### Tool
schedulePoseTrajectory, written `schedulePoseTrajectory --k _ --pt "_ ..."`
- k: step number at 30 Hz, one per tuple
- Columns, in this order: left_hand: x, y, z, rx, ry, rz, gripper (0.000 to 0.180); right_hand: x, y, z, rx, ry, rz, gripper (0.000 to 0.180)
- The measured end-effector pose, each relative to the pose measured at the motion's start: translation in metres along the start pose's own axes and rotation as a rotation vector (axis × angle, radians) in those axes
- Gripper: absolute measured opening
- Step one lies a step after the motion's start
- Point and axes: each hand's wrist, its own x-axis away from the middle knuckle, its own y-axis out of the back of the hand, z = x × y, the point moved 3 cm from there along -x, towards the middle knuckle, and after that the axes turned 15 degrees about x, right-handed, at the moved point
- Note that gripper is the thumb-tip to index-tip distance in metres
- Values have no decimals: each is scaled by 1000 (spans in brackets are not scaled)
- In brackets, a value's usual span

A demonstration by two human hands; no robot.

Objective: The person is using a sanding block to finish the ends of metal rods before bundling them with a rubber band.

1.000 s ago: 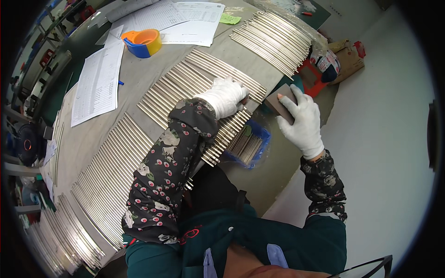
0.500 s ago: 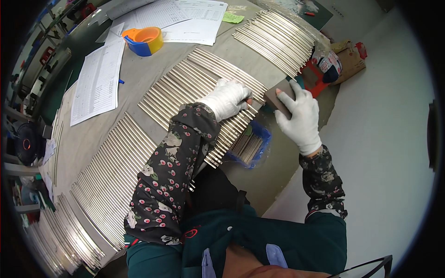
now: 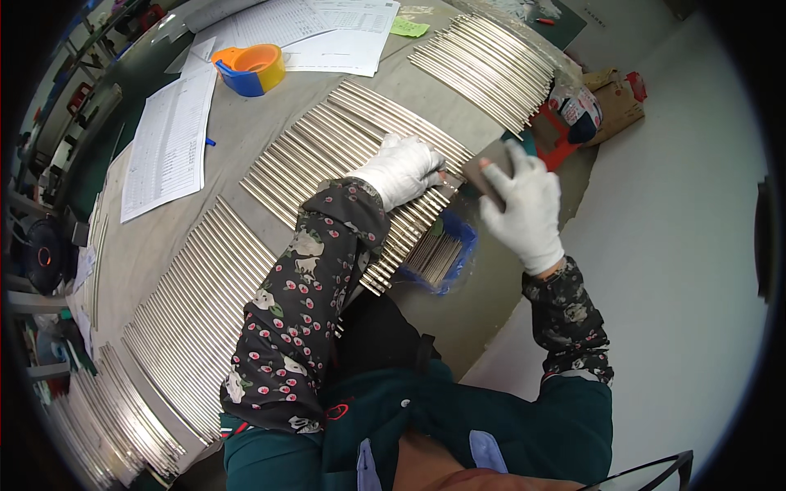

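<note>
My left hand (image 3: 399, 172), in a white glove, bears down on a row of silvery metal rods (image 3: 315, 147) on the table, its fingers curled round rods near their right ends. Exactly how many it grips is hidden under the glove. A flat grey-brown block (image 3: 489, 172) is in my right hand (image 3: 526, 211), also gloved in white, thumb and fingers bent over it. The block's left edge is close beside the rod ends; whether it touches them I cannot tell. Two fingertips of the right hand stick up past the block.
More rods lie in rows at the near left (image 3: 201, 315) and far right (image 3: 487, 69). Below the table edge, a blue bin (image 3: 458, 266) holds rods. Printed sheets (image 3: 168, 147) and an orange-and-blue tape dispenser (image 3: 250, 69) rest at the back. A cardboard box (image 3: 618, 110) stands beyond.
My right hand has shifted slightly left with the block, bringing it nearer the rod ends. My left hand has stayed almost in place.
</note>
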Motion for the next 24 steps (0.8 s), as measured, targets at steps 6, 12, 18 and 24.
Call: schedulePoseTrajectory --k 6,12,18,24 --pt "-1 -3 0 -49 -42 -50 12 7 -3 -9 -135 -51 -56 43" --pt "5 7 -13 -282 -143 -369 15 16 -2 -16 -132 -73 -47 45" --pt "12 13 -18 -137 68 141 23 25 -6 -19 -150 -80 -15 45" --pt "5 6 -7 -25 121 174 14 23 -4 -14 -159 -60 -12 45"
